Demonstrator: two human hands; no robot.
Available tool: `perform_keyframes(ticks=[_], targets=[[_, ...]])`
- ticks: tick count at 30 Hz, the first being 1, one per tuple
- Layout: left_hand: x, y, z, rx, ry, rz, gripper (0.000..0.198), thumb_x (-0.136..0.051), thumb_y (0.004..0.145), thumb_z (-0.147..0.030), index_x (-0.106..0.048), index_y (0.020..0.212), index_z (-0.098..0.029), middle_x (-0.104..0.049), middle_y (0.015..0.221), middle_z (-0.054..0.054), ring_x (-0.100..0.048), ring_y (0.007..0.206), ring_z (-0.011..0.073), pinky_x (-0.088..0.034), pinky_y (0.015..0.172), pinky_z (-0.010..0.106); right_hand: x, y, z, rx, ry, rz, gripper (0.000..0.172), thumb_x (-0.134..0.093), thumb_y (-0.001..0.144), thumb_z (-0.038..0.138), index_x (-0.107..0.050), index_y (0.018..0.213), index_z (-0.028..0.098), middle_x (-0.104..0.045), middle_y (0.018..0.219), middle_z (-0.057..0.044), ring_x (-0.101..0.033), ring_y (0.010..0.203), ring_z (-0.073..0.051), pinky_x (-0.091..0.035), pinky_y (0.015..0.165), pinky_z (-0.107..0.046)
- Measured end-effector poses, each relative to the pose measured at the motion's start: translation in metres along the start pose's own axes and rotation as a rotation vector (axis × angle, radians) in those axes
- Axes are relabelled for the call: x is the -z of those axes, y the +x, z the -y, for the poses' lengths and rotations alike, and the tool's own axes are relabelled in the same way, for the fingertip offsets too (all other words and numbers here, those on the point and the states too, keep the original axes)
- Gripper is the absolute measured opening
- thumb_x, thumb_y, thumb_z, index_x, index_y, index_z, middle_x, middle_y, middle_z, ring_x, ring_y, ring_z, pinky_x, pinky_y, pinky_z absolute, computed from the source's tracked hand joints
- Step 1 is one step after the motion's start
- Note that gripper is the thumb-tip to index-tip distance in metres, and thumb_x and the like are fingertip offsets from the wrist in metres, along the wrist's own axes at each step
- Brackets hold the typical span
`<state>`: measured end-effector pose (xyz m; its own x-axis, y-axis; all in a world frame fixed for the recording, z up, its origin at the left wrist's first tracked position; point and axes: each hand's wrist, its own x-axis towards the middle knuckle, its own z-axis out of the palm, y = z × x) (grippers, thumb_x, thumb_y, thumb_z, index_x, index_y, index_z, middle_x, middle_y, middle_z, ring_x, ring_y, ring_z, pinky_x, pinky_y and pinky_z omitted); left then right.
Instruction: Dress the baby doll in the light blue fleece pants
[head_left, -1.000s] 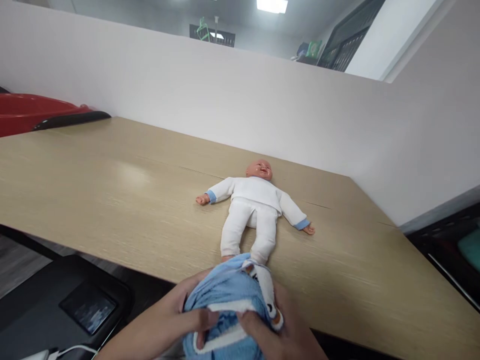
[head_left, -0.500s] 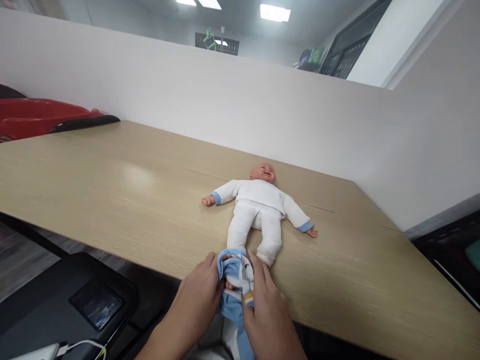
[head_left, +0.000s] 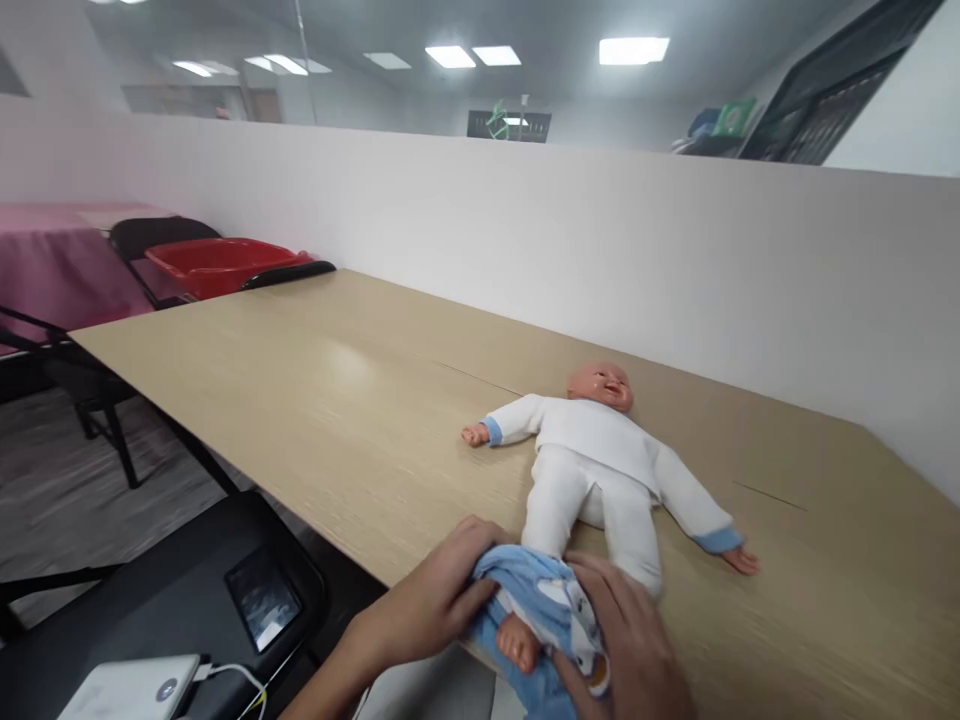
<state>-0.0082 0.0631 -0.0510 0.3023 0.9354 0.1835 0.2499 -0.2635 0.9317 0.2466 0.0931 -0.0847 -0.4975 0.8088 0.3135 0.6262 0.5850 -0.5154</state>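
Observation:
A baby doll (head_left: 600,455) in a white suit with blue cuffs lies on its back on the wooden table (head_left: 315,400), arms spread. At the table's near edge a light blue garment (head_left: 540,600) is bunched round one of its legs, and a bare foot (head_left: 517,642) pokes out of it. My left hand (head_left: 439,595) grips the garment's left side with its fingers curled. My right hand (head_left: 634,645) holds the right side, fingers closed over the cloth beside the other leg.
A white partition wall (head_left: 525,230) runs along the table's far side. A red tub (head_left: 217,265) rests on a black chair at the far left. Below the table's edge are a black chair seat with a phone (head_left: 262,600) and a white power bank (head_left: 131,690) with a cable.
The view has swung left and up, so the doll sits further right. The garment has been drawn further up the leg, and a bare foot now sticks out of it.

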Motion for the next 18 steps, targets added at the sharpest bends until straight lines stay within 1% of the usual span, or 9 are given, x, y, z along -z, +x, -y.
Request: perform_keyframes(ticks=[3,6,8,10,12,14,15,16,18], targets=[[0.007,0.012,0.003,-0.085,-0.026,0.000,0.022,-0.049,0.106,-0.031,-0.063,0.119,-0.020,-0.062,0.132,0.013,-0.055,0.127,0.0265,-0.040,0.115,0.041,0.015,0.022,-0.012,0.018,0.050,0.076,0.045,-0.063,0.089,0.033,-0.064,0.132,0.021,-0.069,0.136,-0.014,-0.066,0.127,-0.036,-0.057,0.103,-0.048],[0.014,0.027,0.005,-0.022,-0.117,0.003,0.021,-0.059,0.103,-0.033,-0.064,0.117,-0.019,-0.065,0.122,0.011,-0.060,0.117,0.0250,-0.045,0.107,0.038,0.036,0.049,-0.013,-0.002,0.152,0.242,0.038,-0.062,0.091,0.033,-0.071,0.125,0.019,-0.072,0.128,-0.014,-0.068,0.121,-0.033,-0.057,0.102,-0.044],[0.021,0.038,0.007,0.034,-0.181,0.015,0.027,-0.069,0.097,-0.036,-0.064,0.117,-0.018,-0.066,0.117,0.009,-0.061,0.113,0.0241,-0.046,0.103,0.036,0.052,0.066,-0.010,-0.003,0.209,0.345,0.035,-0.066,0.092,0.039,-0.074,0.119,0.019,-0.074,0.124,-0.013,-0.067,0.119,-0.032,-0.054,0.105,-0.043],[0.028,0.048,0.009,0.058,-0.228,0.078,0.033,-0.076,0.092,-0.038,-0.065,0.115,-0.017,-0.065,0.115,0.007,-0.060,0.112,0.0233,-0.046,0.101,0.034,0.068,0.079,-0.007,-0.064,0.251,0.454,0.040,-0.075,0.087,0.048,-0.076,0.114,0.019,-0.076,0.116,-0.010,-0.069,0.111,-0.031,-0.056,0.099,-0.040],[0.036,0.054,0.010,0.068,-0.248,0.171,0.040,-0.083,0.085,-0.044,-0.066,0.109,-0.016,-0.065,0.109,0.005,-0.059,0.107,0.0222,-0.045,0.097,0.032,0.083,0.086,-0.005,-0.136,0.295,0.544,0.044,-0.077,0.086,0.056,-0.077,0.110,0.019,-0.077,0.109,-0.007,-0.070,0.103,-0.029,-0.057,0.090,-0.035],[0.042,0.058,0.011,0.084,-0.258,0.231,0.049,-0.085,0.080,-0.055,-0.065,0.100,-0.016,-0.062,0.099,0.002,-0.057,0.097,0.0198,-0.045,0.088,0.029,0.094,0.085,-0.004,-0.164,0.343,0.560,0.045,-0.064,0.095,0.061,-0.077,0.107,0.020,-0.077,0.106,-0.006,-0.069,0.099,-0.027,-0.057,0.087,-0.033],[0.045,0.058,0.012,0.092,-0.255,0.239,0.051,-0.082,0.081,-0.061,-0.063,0.096,-0.016,-0.059,0.093,0.001,-0.055,0.091,0.0181,-0.044,0.083,0.028,0.098,0.082,-0.005,-0.167,0.353,0.531,0.047,-0.056,0.100,0.062,-0.077,0.107,0.020,-0.077,0.106,-0.005,-0.069,0.099,-0.026,-0.056,0.088,-0.032],[0.047,0.058,0.012,0.099,-0.240,0.234,0.052,-0.077,0.085,-0.065,-0.061,0.093,-0.016,-0.056,0.090,0.000,-0.052,0.087,0.0166,-0.044,0.079,0.026,0.101,0.078,-0.005,-0.173,0.349,0.489,0.050,-0.051,0.103,0.062,-0.077,0.107,0.020,-0.077,0.104,-0.005,-0.068,0.100,-0.025,-0.056,0.089,-0.033],[0.050,0.058,0.011,0.115,-0.161,0.202,0.049,-0.062,0.096,-0.065,-0.059,0.092,-0.016,-0.054,0.088,0.000,-0.050,0.083,0.0152,-0.044,0.076,0.025,0.103,0.068,-0.008,-0.211,0.311,0.391,0.050,-0.051,0.102,0.063,-0.076,0.103,0.020,-0.076,0.096,-0.005,-0.068,0.096,-0.026,-0.056,0.089,-0.033]])
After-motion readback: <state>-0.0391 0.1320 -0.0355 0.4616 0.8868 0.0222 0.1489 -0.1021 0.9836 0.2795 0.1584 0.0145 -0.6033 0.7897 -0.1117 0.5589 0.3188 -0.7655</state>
